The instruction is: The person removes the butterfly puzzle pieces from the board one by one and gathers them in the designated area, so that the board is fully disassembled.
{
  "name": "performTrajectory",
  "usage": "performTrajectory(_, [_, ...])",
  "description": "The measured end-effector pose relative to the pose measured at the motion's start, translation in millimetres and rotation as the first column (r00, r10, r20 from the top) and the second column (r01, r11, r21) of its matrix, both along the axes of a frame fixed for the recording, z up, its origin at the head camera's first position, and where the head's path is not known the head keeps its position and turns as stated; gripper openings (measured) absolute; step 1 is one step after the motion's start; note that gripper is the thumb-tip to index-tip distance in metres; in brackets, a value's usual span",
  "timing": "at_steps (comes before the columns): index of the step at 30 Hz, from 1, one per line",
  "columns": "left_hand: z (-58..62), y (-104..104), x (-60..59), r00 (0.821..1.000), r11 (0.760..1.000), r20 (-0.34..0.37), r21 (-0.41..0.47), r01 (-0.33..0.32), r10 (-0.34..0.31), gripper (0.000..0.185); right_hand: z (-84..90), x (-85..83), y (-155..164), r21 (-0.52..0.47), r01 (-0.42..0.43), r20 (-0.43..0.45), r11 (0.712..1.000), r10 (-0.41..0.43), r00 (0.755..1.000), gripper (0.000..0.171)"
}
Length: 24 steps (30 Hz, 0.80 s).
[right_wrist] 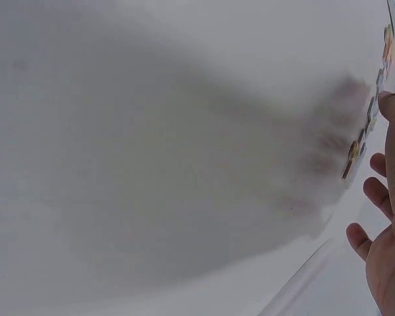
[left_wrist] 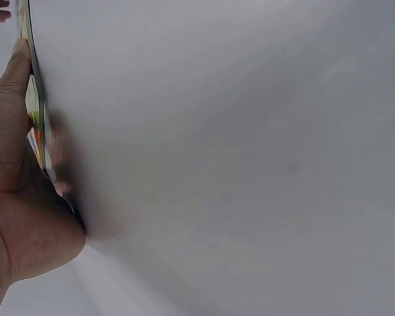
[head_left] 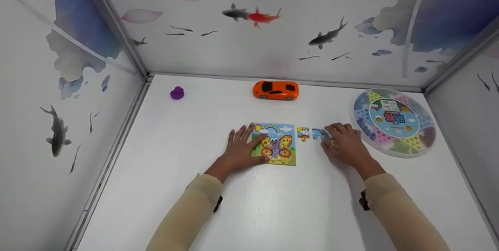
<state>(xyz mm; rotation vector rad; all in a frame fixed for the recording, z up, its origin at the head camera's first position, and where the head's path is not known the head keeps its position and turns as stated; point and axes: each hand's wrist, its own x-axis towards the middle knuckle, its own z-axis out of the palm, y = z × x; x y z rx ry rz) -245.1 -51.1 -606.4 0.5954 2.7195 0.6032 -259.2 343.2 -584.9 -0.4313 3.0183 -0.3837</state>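
While the left hand [head_left: 242, 150] lies flat with its fingers spread on the left part of the puzzle [head_left: 275, 144], the board is pressed against the white table [head_left: 273, 204]. A butterfly under a rainbow is shown on the puzzle, which sits near the middle of the table. In the left wrist view the puzzle [left_wrist: 33, 105] is seen edge-on, with the thumb laid straight along its edge and the palm [left_wrist: 20, 217] beside it.

Just to the right of the board, two loose pieces [head_left: 312, 133] are placed side by side, apart from the board. The right hand [head_left: 345, 144] is set on the rightmost piece, its fingers bent down over it; whether the piece is pinched or only touched cannot be told, though a light hold seems likely. In the right wrist view only the fingertips [right_wrist: 375, 197] are seen, loosely curled, and the pieces [right_wrist: 365, 131] appear as a blurred edge beside them.

An orange toy car [head_left: 275, 90] is parked behind the puzzle, near the back wall. A small purple toy [head_left: 177, 92] is found well to the left of the car. A round game box [head_left: 393, 121] is set at the right edge of the table, close to the right hand.
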Motion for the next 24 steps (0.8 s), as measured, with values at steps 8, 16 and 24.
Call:
performTrajectory(8, [-6.7, 0.4, -2.8, 1.0, 1.0, 0.007, 0.019, 0.0, 0.0, 0.089, 1.4, -1.1, -38.3, -0.01, -0.017, 0.021, 1.0, 0.018, 1.0, 0.056])
performTrajectory(16, [-18.6, 0.7, -8.5, 1.0, 1.0, -0.009, 0.025, -0.014, 0.014, 0.105, 1.2, 1.5, -87.0, 0.033, -0.115, -0.02, 0.993, 0.115, 0.993, 0.056])
performTrajectory(24, [-21.7, 0.9, -10.6, 1.0, 1.0, -0.025, 0.009, -0.019, 0.019, 0.119, -0.6, 7.4, -128.2, -0.028, -0.227, -0.017, 0.973, 0.227, 0.974, 0.051])
